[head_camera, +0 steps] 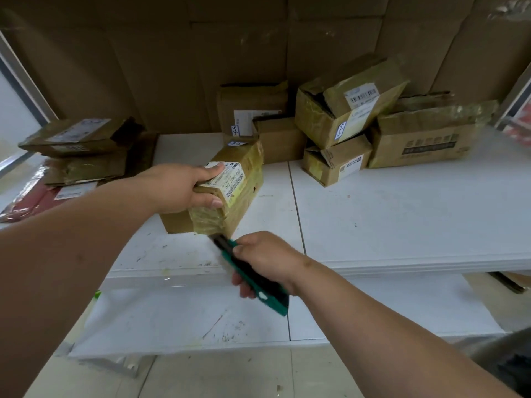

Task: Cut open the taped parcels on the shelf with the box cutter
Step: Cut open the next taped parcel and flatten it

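White shelf [388, 225], taped parcel [227, 193] at 12 o'clock gripped by left hand [184, 188], right hand [264, 259] clutching green box cutter [253, 274] at 6 o'clock of it.

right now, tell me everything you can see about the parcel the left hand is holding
The parcel is a long brown cardboard box wrapped in glossy yellowish clear tape, slightly crumpled. A white shipping label with barcodes lies across its top, and a small handwritten white tag sits at its far end. It rests on the white shelf, lying at an angle with its near end toward the person. The left hand grips its top, fingers curled over the label. The box cutter, held in the right hand, points its tip at the near taped end.
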